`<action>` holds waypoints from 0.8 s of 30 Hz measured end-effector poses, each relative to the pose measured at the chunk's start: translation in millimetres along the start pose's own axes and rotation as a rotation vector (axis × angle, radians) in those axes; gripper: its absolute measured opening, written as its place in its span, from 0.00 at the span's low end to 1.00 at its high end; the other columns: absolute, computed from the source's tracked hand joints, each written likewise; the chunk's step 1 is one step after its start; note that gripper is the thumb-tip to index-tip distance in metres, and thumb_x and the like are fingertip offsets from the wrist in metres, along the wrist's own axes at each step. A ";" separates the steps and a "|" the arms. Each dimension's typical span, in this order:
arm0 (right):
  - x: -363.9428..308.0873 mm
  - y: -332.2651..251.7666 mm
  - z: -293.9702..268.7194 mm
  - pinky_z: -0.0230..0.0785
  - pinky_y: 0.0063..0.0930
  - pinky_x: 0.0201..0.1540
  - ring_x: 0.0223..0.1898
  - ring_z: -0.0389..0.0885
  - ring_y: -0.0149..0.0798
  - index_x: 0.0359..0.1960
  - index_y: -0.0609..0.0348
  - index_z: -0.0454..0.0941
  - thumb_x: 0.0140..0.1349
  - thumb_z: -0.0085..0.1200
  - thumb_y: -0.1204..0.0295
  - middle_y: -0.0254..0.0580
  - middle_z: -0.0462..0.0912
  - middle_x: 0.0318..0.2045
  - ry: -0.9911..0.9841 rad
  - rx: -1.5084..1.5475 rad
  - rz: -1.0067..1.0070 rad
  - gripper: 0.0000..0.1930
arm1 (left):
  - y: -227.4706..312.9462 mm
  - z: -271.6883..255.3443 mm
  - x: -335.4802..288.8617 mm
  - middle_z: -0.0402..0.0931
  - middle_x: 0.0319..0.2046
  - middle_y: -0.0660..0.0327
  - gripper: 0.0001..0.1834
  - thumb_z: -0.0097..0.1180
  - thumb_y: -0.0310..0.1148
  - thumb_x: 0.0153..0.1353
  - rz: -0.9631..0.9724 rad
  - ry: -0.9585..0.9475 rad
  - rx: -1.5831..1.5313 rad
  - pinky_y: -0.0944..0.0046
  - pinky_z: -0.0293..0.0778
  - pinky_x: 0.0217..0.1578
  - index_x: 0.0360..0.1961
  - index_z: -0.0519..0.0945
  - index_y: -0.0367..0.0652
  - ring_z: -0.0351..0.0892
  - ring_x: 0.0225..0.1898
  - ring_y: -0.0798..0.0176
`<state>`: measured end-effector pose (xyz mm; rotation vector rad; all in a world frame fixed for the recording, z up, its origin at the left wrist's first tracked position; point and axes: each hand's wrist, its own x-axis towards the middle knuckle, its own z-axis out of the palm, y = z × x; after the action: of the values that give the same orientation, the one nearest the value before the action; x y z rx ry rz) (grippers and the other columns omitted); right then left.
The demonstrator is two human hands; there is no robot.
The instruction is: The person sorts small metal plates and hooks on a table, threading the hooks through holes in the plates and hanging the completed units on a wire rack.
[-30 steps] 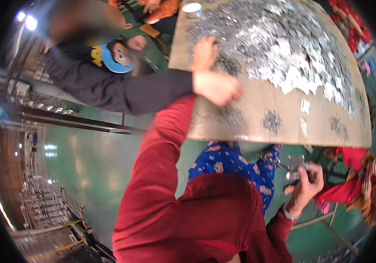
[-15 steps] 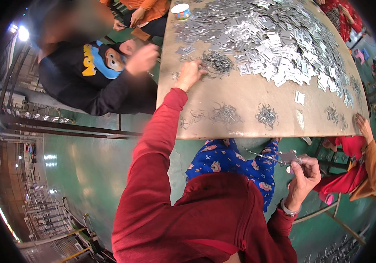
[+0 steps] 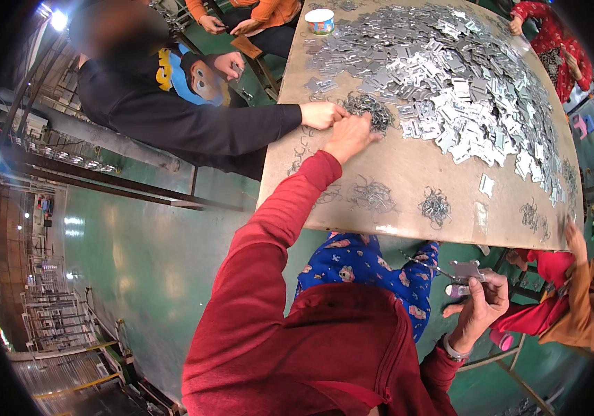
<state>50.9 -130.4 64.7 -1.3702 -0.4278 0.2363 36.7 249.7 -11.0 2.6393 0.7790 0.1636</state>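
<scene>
My left hand (image 3: 350,136) reaches over the table to a dark heap of thin curved wire pieces (image 3: 372,111). Its thumb stands apart from the fingers, whose tips are partly hidden at the heap; nothing shows in its grasp. Touching or close beside it is a co-worker's hand (image 3: 323,114) from a black sleeve. Low on the right, in front of my body, my right hand (image 3: 481,308) is closed on a small flat grey metal plate (image 3: 466,270) with notched edges. A thin rod-like piece (image 3: 427,263) projects leftward by the plate, and a pale round-ended thing (image 3: 457,291) shows below it.
A large mound of flat metal plates (image 3: 449,90) covers the table's far part. Smaller wire heaps (image 3: 435,206) lie along the near edge of the brown table (image 3: 408,166). A paper tub (image 3: 320,22) stands at the far left corner. Co-workers sit around the table.
My left hand has moved right, onto the wire heap. The co-worker in black has stretched an arm across to the same heap. My right hand still holds the plate.
</scene>
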 end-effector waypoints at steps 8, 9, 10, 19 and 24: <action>-1.7 -3.8 6.3 0.63 0.18 0.33 0.28 0.70 0.26 0.28 0.64 0.69 0.48 0.55 0.88 0.38 0.75 0.25 -0.005 -0.018 -0.022 0.09 | -25.4 43.4 10.3 0.77 0.26 0.47 0.21 0.62 0.43 0.49 0.108 0.173 0.068 0.48 0.71 0.31 0.33 0.72 0.36 0.77 0.33 0.44; -4.0 -4.8 4.6 0.63 0.18 0.33 0.28 0.69 0.26 0.28 0.64 0.69 0.48 0.56 0.88 0.38 0.75 0.25 0.020 -0.032 -0.008 0.09 | -21.1 38.9 8.0 0.77 0.26 0.47 0.21 0.62 0.43 0.49 0.115 0.183 0.074 0.48 0.71 0.31 0.33 0.72 0.36 0.77 0.33 0.44; -7.5 -5.3 2.0 0.63 0.17 0.33 0.28 0.69 0.26 0.27 0.64 0.70 0.48 0.56 0.87 0.37 0.75 0.25 0.046 -0.045 0.007 0.09 | -14.8 37.6 0.5 0.77 0.26 0.47 0.19 0.62 0.41 0.49 0.143 0.139 0.065 0.48 0.71 0.31 0.32 0.73 0.36 0.77 0.33 0.44; -8.9 -10.0 10.7 0.54 0.11 0.26 0.23 0.64 0.18 0.25 0.62 0.71 0.44 0.60 0.85 0.30 0.73 0.22 0.078 -0.150 0.048 0.09 | -25.3 4.6 13.2 0.76 0.24 0.47 0.06 0.49 0.26 0.48 0.285 0.215 0.152 0.51 0.74 0.31 0.22 0.77 0.34 0.78 0.31 0.46; -2.0 -3.2 17.8 0.59 0.12 0.28 0.24 0.68 0.22 0.27 0.66 0.72 0.45 0.59 0.87 0.35 0.76 0.25 -0.023 0.017 -0.007 0.09 | -30.3 -34.0 14.6 0.78 0.24 0.48 0.06 0.56 0.28 0.48 0.195 0.259 -0.044 0.54 0.73 0.34 0.28 0.82 0.40 0.79 0.32 0.49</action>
<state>41.2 -116.0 70.1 -1.3504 -0.4490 0.2494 26.5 292.2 8.5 2.6803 0.5856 0.5778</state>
